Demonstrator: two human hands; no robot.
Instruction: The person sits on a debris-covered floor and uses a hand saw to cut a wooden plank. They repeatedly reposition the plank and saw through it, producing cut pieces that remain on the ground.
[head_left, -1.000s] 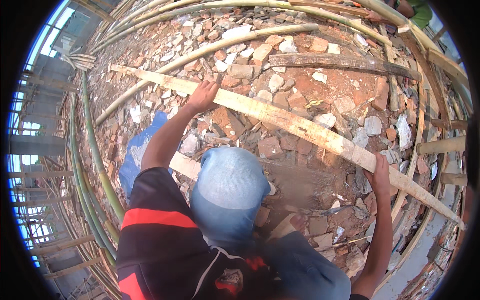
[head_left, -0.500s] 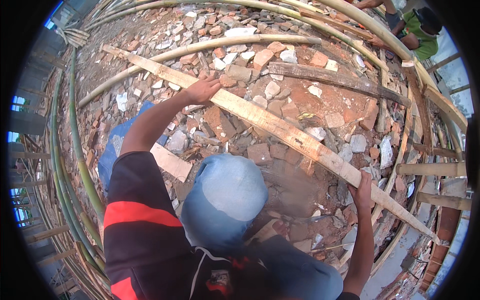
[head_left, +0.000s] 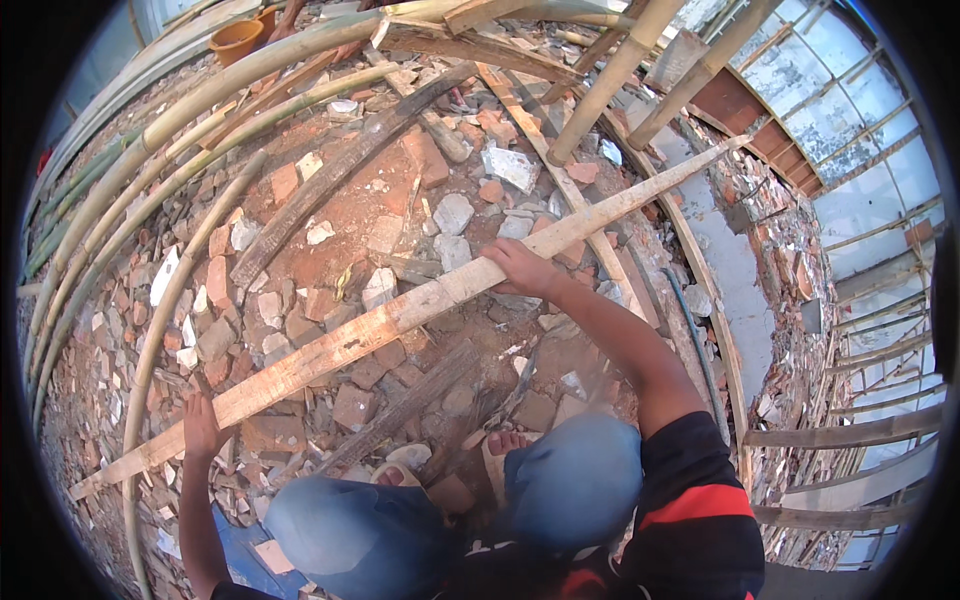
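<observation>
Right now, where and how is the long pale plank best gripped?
Probably by its two long edges at well-spread points, coming from the near, body side, as the left hand and right hand do. The plank is long, narrow and slants across the view with its near edge exposed; one grip alone would likely let an end dip.

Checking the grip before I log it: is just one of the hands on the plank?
No, the left hand holds the plank toward its left end and the right hand holds it farther right.
</observation>
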